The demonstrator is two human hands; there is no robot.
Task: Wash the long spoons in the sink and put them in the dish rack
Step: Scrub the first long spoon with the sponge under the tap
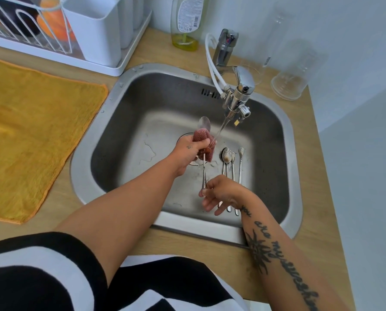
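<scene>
The left hand (191,151) was closed round a pink mesh scrubber (204,140), which it squeezed about the neck of a long spoon (205,124) held above the sink's drain. The spoon was thin and silvery. Its oval bowl pointed away from the person and looked blurred, and its narrow handle ran back to the right hand (223,193). That hand pinched the handle's end between thumb and forefinger, with its other fingers loosely spread. Just to the right, three more long spoons (225,154) lay side by side on the sink floor. The largest bowl was speckled with dirt, and the handles passed under the right hand.

A yellow cloth (30,122) lay flat at the far left. Behind it stood the dish rack (52,25) of white wire on a white tray, with a white cutlery holder (95,30) at its right end. Further right stood a bottle of yellow dish soap (186,21). The chrome tap (239,95) ran a thin stream down at the scrubber's right edge. An upturned clear glass (293,75) stood beyond the tap.

The steel sink (93,176) was set in a pale wooden counter (322,221) against a light wall.
</scene>
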